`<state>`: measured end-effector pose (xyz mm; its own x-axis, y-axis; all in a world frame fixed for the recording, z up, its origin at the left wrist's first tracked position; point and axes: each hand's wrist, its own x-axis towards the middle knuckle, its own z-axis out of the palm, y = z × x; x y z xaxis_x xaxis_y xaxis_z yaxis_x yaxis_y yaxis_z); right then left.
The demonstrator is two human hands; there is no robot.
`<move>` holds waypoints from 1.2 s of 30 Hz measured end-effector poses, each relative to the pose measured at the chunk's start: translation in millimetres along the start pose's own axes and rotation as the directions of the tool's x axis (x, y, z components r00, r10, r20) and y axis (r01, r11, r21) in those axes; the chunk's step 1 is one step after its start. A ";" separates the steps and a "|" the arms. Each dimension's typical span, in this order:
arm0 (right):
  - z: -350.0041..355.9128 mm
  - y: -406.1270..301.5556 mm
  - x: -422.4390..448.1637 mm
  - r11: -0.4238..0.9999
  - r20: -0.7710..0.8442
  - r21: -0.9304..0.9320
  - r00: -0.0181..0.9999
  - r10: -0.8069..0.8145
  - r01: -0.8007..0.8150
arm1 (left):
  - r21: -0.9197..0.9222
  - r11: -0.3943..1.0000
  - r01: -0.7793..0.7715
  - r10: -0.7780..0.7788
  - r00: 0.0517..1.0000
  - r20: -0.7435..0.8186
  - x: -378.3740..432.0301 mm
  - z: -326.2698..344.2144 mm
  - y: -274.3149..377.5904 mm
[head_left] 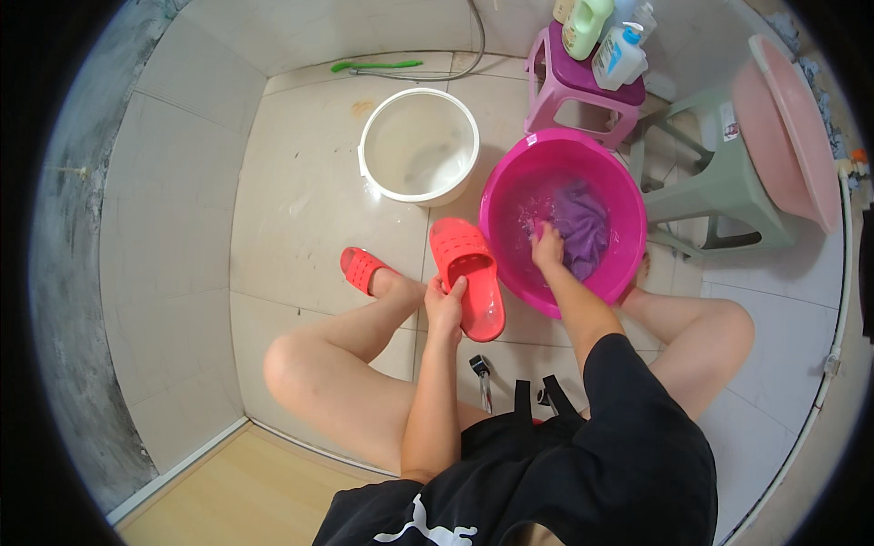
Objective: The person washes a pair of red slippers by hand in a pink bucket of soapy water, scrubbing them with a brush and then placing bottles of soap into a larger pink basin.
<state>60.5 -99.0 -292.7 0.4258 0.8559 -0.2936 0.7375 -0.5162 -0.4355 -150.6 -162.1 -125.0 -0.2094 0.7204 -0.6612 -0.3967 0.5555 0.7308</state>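
Observation:
My left hand (444, 310) grips a red rubber slide slipper (482, 297) by its side, thumb over the edge near the strap. The slipper is tilted, its wet insole facing up, close beside a magenta plastic basin (495, 225). Inside that basin, my right hand (548, 249) has its fingers around a small pink object (539, 228), mostly hidden by the fingers. Right of the fingers, a purple cloth (582, 228) lies in the water. A matching red slipper (363, 268) is on my left foot.
A white bucket (369, 174) holding water stands ahead. Behind the basin, a pink stool (539, 102) bears several bottles (620, 58). At right, a grey-green stool (724, 184) carries a pale pink basin (771, 136). A green brush (377, 66) and a hose (471, 65) lie by the wall.

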 end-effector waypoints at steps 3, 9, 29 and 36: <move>7.8 10.4 -33.8 0.822 0.231 -0.060 0.809 -0.541 0.566 | 0.033 0.998 0.060 -0.058 0.996 -0.070 0.3 -7.8 -6.3; -11.6 7.3 -14.9 0.989 0.142 0.077 0.983 0.116 -0.128 | 0.082 0.996 0.046 -0.041 0.997 -0.069 7.2 6.2 -9.1; -139.5 -177.3 -115.0 0.671 0.077 0.028 0.668 -0.740 0.741 | 0.642 0.672 -0.368 0.547 0.832 -0.095 -32.5 -0.8 20.5; -134.9 -166.2 -115.4 0.668 0.015 0.071 0.669 -0.743 0.741 | 0.319 0.849 -0.421 0.485 0.860 -0.158 -7.2 -4.7 0.0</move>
<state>-40.4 -107.8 -71.7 -0.2713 0.9557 0.1144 0.7709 0.2869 -0.5687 -153.4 -169.3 -120.9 -0.5135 0.8236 -0.2407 0.0366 0.3013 0.9528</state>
